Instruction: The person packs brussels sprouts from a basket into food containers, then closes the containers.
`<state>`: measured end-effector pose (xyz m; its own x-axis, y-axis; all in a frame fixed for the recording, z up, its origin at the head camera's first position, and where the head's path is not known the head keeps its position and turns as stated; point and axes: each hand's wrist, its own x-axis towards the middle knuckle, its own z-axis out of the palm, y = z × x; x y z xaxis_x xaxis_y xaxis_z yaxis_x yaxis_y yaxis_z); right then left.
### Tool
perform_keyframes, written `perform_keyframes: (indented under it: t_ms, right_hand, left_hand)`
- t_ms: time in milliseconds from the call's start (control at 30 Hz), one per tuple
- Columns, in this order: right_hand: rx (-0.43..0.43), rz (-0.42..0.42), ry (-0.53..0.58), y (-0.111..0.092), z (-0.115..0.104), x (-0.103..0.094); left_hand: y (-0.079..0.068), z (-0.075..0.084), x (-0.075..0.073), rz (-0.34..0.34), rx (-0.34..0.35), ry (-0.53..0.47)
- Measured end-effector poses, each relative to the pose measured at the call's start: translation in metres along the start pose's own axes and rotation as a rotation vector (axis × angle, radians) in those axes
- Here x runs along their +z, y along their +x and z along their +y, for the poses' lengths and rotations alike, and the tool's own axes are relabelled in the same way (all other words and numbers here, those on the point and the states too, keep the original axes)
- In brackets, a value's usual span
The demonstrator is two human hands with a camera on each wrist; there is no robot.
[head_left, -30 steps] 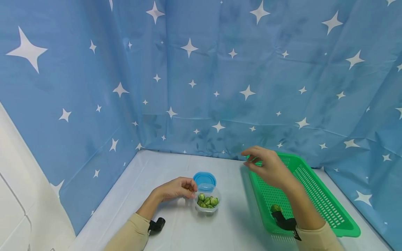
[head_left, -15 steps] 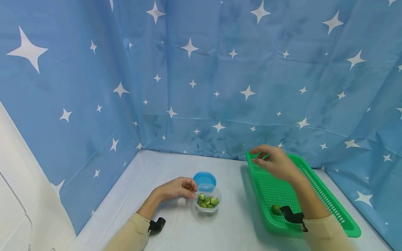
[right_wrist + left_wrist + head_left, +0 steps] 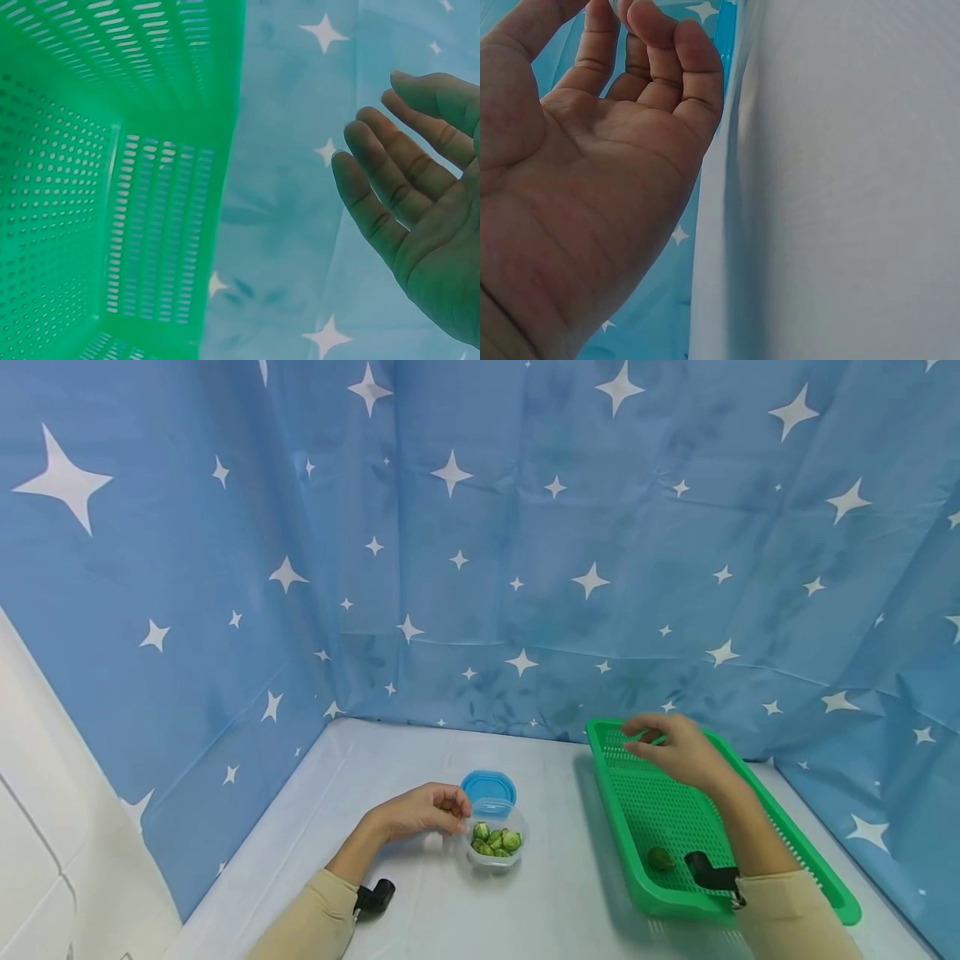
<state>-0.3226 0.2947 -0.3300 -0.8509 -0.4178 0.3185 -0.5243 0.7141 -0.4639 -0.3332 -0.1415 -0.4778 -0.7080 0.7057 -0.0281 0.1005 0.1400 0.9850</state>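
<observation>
A small clear plastic container (image 3: 498, 862) filled with several Brussels sprouts (image 3: 495, 842) stands on the white table. My left hand (image 3: 422, 812) pinches its left rim between thumb and fingers; in the left wrist view the palm (image 3: 592, 172) shows with fingers bent, and the container is mostly out of frame. Over the far part of a green perforated basket (image 3: 628, 852), my right hand (image 3: 681, 753) hovers with relaxed, slightly bent fingers and nothing in them. One Brussels sprout (image 3: 661, 859) lies on the basket's floor near its front left corner.
Just behind the container lies a blue lid (image 3: 488, 787). A blue curtain with white stars (image 3: 480, 568) hangs along the table's back and left sides. The basket's walls rise around the sprout at the right of the table.
My right hand has moved to the right, from the basket's far left edge to over its inside. The sprout in the basket is more exposed. My left hand and the container stay put.
</observation>
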Motion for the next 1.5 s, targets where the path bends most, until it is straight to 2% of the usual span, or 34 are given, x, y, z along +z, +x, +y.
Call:
perform_keyframes:
  t_ms: [200, 367, 767, 967, 1200, 1500]
  right_hand:
    - [0.007, -0.006, 0.001, -0.005, 0.014, 0.001]
    - [0.047, -0.039, 0.024, -0.008, 0.023, 0.003]
    - [0.096, -0.241, 0.116, -0.010, 0.040, 0.010]
    - [0.109, -0.397, 0.161, -0.013, 0.050, 0.014]
    - [0.228, -0.544, 0.179, -0.018, 0.050, 0.015]
    - [0.356, -0.591, 0.145, -0.019, 0.046, 0.020]
  left_hand:
    - [0.001, 0.001, 0.000, -0.003, -0.002, 0.005]
    - [0.001, 0.000, 0.001, -0.005, -0.002, 0.005]
    - [-0.001, 0.000, -0.001, -0.009, 0.000, 0.008]
    - [-0.001, -0.002, -0.001, -0.016, 0.001, 0.007]
    - [0.000, -0.002, -0.002, -0.012, 0.005, 0.007]
    - [-0.001, 0.001, 0.000, -0.004, 0.012, -0.003]
